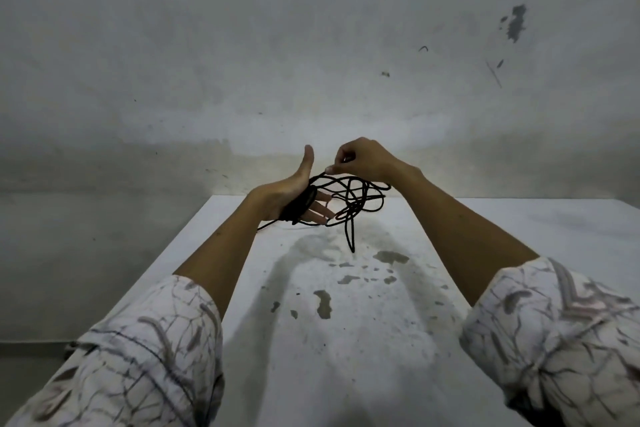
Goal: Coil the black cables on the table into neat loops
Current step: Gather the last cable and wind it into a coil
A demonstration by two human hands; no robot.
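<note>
A thin black cable (358, 201) hangs in a loose tangle between my two hands, above the far part of the white table (346, 340). My left hand (294, 194) is held flat with the palm up, fingers straight and thumb raised. Several turns of the cable are wound around its palm. My right hand (360, 159) is above and to the right, pinching a strand of the cable between thumb and fingertips. One loop dangles down toward the tabletop, and a strand trails left under my left wrist.
The white tabletop has dark stains (323, 302) across its middle. Its left edge (166, 260) runs diagonally toward me. A stained grey wall (311, 45) stands just behind the table.
</note>
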